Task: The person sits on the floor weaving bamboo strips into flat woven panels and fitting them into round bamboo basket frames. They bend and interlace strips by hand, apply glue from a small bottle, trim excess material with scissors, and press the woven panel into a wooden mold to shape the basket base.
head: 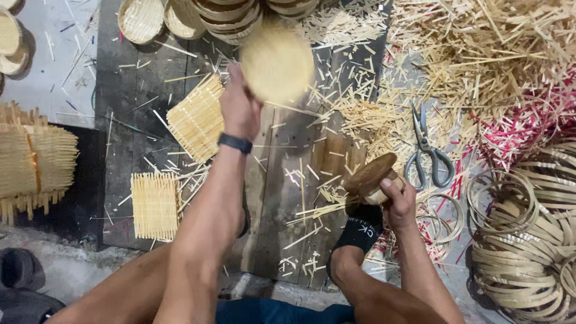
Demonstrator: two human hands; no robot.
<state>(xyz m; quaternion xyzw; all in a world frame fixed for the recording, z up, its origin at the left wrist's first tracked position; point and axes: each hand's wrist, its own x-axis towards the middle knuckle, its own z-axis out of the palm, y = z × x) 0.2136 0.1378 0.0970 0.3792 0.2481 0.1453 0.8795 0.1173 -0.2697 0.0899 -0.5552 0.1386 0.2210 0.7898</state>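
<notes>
My left hand (239, 108), with a dark band at the wrist, holds a small round woven bamboo basket (277, 63) out over the dark wooden boards; the basket is blurred with motion. My right hand (399, 201) grips a round wooden mould block (371, 178) just above my foot in a black sock (362, 227). Two flat square woven mats lie on the boards, one (197, 119) right beside my left hand and one (155, 205) nearer me to the left.
Stacks of finished round baskets (225, 15) stand at the far edge. Grey scissors (427, 150) lie right of the mould. Bamboo rings (528, 240) pile at the right, loose cut strips (480, 48) at the upper right, more woven mats (36, 162) at the left.
</notes>
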